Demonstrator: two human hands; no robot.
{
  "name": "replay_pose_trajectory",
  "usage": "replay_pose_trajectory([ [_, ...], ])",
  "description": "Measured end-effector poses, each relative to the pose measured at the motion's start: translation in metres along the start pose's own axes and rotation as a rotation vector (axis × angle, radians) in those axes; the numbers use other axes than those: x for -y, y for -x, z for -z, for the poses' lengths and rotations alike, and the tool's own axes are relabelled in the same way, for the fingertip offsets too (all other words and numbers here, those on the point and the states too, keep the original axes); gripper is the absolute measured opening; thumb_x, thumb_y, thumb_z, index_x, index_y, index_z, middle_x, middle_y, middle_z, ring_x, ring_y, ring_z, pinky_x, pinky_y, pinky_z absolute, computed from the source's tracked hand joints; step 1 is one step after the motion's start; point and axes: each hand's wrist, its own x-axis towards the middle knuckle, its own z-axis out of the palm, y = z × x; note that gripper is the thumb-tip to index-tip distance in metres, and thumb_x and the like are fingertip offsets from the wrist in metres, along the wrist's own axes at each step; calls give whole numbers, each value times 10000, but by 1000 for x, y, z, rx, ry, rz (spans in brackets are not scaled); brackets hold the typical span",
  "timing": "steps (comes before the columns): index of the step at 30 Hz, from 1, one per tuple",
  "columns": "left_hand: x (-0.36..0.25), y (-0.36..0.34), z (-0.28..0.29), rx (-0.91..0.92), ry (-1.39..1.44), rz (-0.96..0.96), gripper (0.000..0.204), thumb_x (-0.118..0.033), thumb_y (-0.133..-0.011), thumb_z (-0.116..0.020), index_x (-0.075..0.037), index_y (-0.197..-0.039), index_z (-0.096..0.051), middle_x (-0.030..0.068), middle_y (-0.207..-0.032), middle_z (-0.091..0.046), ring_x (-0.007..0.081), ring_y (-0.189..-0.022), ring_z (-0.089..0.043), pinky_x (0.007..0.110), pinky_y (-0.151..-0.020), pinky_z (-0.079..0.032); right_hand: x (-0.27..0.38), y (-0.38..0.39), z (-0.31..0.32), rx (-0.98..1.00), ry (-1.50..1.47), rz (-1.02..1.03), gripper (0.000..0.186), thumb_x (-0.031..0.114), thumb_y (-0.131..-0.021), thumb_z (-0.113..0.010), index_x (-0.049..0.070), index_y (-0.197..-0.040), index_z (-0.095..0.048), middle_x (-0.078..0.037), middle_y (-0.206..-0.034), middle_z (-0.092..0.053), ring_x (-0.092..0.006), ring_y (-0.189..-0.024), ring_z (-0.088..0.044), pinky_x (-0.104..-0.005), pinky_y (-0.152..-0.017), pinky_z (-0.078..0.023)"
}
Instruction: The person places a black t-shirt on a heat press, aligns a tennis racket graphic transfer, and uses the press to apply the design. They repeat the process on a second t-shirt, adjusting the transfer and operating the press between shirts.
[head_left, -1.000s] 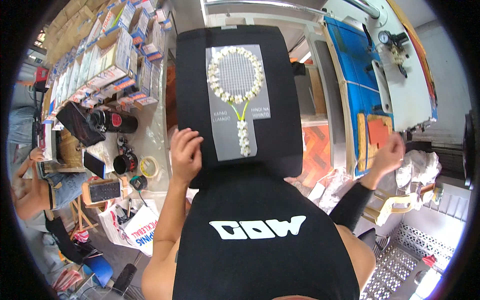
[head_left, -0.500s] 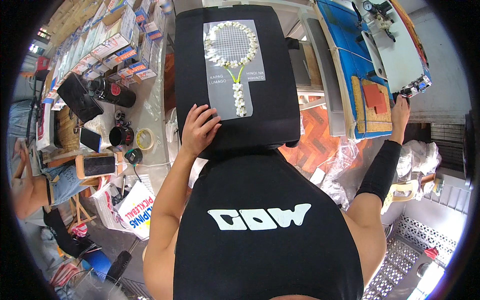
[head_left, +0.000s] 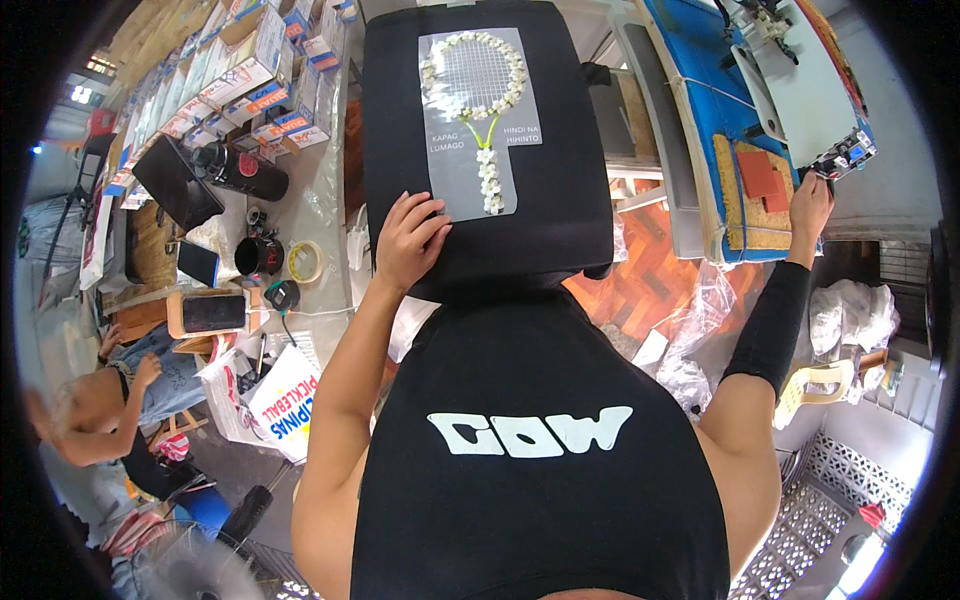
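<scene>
A black cloth garment (head_left: 560, 230) is spread over a padded flat board in front of me. On it lies a clear film (head_left: 468, 180) with a printed racket made of white flowers (head_left: 490, 190) and some lettering. My left hand (head_left: 408, 245) lies flat at the film's lower left corner, its fingers stretched over the film's edge and the cloth. Far to the right, my right hand (head_left: 812, 208) is closed around a small black handle below a metal fitting (head_left: 845, 155) on a white-topped machine (head_left: 805, 90). The handle is mostly hidden by the fingers.
Left, a table holds stacked boxes (head_left: 240, 75), a black bottle (head_left: 250, 172), a black mug (head_left: 258, 255), a tape roll (head_left: 305, 262) and a phone (head_left: 197, 263). A person (head_left: 100, 410) sits beyond. Right stands a blue table (head_left: 690, 60); plastic wrap (head_left: 690, 375) lies below it.
The whole view has shifted slightly, with the board now a little farther right and up. Both my hands keep their places. The person at left has brought an arm up.
</scene>
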Motion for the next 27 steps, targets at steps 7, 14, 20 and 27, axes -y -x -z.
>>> replay_pose_trajectory([
  [7, 2, 2, -2, -17, -4, -5, 118, -122, -854, -781, -90, -966, -758, 52, -1162, -724, 300, -1203, -643, 516, -1099, -471, 0, -2, -1, 56, -13, -34, 463, 356, -1044, -401, -6, -1061, -688, -242, -1132, -710, -423, -1125, -615, -505, -1053, -401],
  [14, 0, 1, 0, -1, 1, -10, 138, -85, -854, -775, -79, -990, -754, 72, -1172, -718, 310, -1209, -642, 512, -1095, -470, 1, 0, -1, 24, 82, 114, 451, 353, -1040, -415, -8, -1053, -684, -241, -1123, -711, -428, -1111, -622, -515, -1033, -419],
  [20, 1, 1, 0, 3, -7, -12, 145, -113, -849, -769, -108, -988, -729, 54, -1174, -703, 299, -1200, -634, 515, -1105, -459, 31, 1, 24, 151, 28, 24, 461, 358, -998, -507, -53, -1102, -687, -304, -1142, -702, -479, -1137, -617, -504, -1050, -427],
  [27, -13, -6, 3, 2, -51, -32, 171, -29, -836, -725, -72, -998, -689, 84, -1154, -690, 332, -1154, -626, 495, -1056, -468, 82, 20, 55, 275, 88, 110, 499, 403, -914, -612, -67, -1065, -684, -312, -1087, -706, -480, -1109, -624, -520, -1062, -415],
])
